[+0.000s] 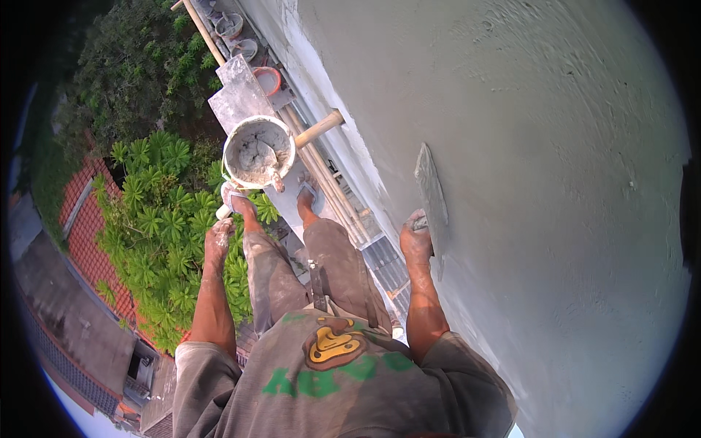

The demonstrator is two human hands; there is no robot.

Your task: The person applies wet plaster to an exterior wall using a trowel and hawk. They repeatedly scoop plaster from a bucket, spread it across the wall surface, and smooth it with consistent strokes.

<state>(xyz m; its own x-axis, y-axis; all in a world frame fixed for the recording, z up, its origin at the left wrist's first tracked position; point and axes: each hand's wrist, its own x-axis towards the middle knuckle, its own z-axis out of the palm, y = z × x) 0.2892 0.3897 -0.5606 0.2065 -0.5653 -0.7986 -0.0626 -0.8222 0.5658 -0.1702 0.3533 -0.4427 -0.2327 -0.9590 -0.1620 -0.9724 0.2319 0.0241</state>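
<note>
Beyond our grey-brown shirt (pixel 321 398), our left hand (pixel 220 232) holds a round white bucket (pixel 290 146), apparently by its handle (pixel 223 212); our right hand (pixel 418 241) a flat grey trowel (pixel 432 191) at grey plaster (pixel 533 190). Tilting could spill mortar (pixel 244 148).

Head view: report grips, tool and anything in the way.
Left grip closed on white handle, right grip closed on trowel. Trowel by grey wall, contact unclear. Nothing seen blocking trowel; wooden pole near mortar bucket.

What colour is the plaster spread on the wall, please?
Grey plaster, showing best in the head view.
</note>
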